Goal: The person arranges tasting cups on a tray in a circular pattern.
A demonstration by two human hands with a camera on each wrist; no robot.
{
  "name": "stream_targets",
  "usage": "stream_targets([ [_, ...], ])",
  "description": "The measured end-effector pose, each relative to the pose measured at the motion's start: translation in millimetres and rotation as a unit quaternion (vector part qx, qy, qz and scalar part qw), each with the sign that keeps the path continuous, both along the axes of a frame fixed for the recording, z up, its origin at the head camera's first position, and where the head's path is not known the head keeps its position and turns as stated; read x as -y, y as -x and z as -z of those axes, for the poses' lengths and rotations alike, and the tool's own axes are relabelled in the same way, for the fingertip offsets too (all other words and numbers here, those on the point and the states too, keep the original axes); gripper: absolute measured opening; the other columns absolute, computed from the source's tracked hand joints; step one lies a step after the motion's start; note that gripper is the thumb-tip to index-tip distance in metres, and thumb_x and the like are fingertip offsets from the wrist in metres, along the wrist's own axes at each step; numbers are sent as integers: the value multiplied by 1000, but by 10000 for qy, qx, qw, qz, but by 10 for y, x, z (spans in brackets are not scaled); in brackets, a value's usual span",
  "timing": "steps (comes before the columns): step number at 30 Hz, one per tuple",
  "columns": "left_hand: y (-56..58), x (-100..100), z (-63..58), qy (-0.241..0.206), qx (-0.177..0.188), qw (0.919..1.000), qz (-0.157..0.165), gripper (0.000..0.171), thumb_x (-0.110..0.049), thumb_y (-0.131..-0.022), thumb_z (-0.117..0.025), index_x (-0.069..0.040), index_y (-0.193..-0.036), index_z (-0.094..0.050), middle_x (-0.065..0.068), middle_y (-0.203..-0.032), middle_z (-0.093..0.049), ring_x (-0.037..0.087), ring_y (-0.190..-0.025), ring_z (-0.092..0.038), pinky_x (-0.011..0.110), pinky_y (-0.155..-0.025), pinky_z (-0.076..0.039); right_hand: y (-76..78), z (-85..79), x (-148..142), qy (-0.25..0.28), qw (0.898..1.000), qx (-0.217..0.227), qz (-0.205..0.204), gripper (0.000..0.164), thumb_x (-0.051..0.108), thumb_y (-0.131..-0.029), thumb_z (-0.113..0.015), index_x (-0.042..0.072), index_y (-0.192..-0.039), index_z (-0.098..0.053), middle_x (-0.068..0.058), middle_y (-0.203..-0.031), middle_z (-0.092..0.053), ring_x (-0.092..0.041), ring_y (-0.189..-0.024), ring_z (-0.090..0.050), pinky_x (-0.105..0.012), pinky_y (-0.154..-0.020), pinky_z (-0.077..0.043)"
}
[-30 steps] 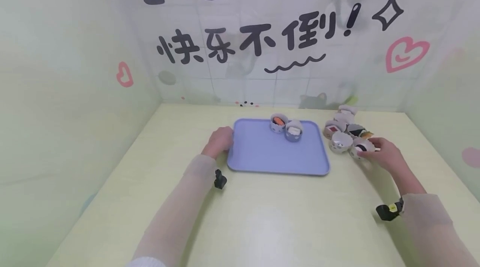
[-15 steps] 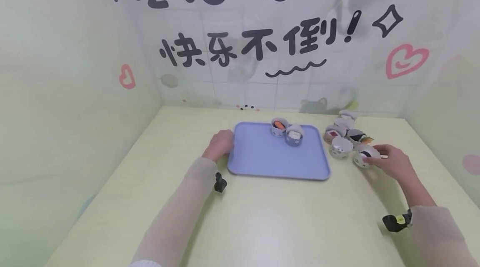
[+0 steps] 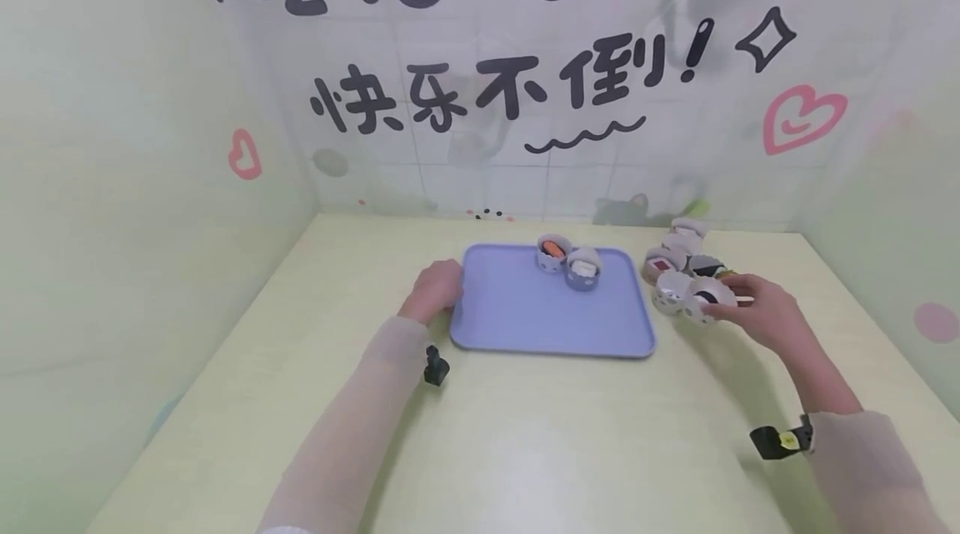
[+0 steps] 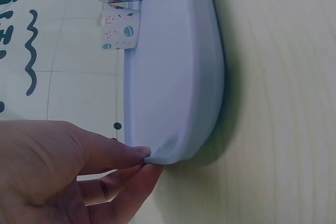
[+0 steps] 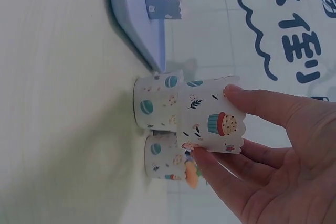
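My left hand (image 3: 435, 291) pinches the left rim of a blue tray (image 3: 551, 326) between thumb and fingers, as the left wrist view shows. Towards the tray's back edge stand two paper baking cups: a white one (image 3: 550, 264) with an orange-topped sushi piece, and a blue one (image 3: 582, 277) with a white piece. My right hand (image 3: 768, 311) holds a white patterned baking cup (image 5: 210, 121) by its sides, raised off the table; a black-and-white piece (image 3: 707, 297) shows inside. It overlaps a neighbouring white baking cup (image 3: 670, 297) to the right of the tray.
Several more baking cups stand behind the held one, among them one with a red-centred piece (image 3: 660, 265) and one with a dark piece (image 3: 705, 266). A printed wall (image 3: 480, 142) closes the table's back. Bare tabletop (image 3: 525, 442) spreads in front of the tray.
My right hand has lifted the baking cup and moved it left, over the neighbouring cup. The left hand keeps its grip on the tray; the head view has shifted slightly.
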State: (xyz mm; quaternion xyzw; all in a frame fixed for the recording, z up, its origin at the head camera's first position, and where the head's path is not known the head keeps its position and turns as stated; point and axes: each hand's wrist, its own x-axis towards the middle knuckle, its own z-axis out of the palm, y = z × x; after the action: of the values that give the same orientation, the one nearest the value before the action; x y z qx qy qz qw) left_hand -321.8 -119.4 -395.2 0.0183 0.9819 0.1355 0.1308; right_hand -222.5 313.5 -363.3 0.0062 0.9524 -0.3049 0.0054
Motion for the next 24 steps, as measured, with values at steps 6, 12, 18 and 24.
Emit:
stream_targets([
  [6,10,0,11,-3,2,10000,26,12,1,-93,-51,-2,-91,-62,9,-80,-61,19,-67,-57,24,-57,-48,57,-61,253,199,9995,-130,-201,69,34,-92,-69,-13,-137,-45,-38,-134,-52,-52,-121,-55,-57,-94,-52],
  [12,4,-40,30,-54,67,10000,10,12,2,-94,-51,-2,-92,-62,8,-80,-60,19,-68,-56,24,-57,-48,154,-42,550,357,9976,-187,-559,65,26,-90,-72,-15,-135,-47,-38,-132,-53,-52,-120,-56,-54,-92,-55],
  [18,-20,-53,11,-84,46,10000,-18,11,1,-94,-51,-3,-90,-61,8,-79,-59,19,-68,-55,24,-57,-47,305,100,871,319,9977,-10,-596,65,26,-87,-75,-12,-134,-51,-35,-132,-55,-49,-121,-56,-54,-96,-52],
  [24,-16,-8,-15,34,-28,10000,24,15,1,-95,-50,-3,-86,-61,8,-78,-59,19,-68,-55,25,-58,-47,483,277,1103,353,9972,188,-634,63,24,-88,-74,-10,-135,-51,-33,-132,-56,-47,-123,-55,-55,-101,-48],
])
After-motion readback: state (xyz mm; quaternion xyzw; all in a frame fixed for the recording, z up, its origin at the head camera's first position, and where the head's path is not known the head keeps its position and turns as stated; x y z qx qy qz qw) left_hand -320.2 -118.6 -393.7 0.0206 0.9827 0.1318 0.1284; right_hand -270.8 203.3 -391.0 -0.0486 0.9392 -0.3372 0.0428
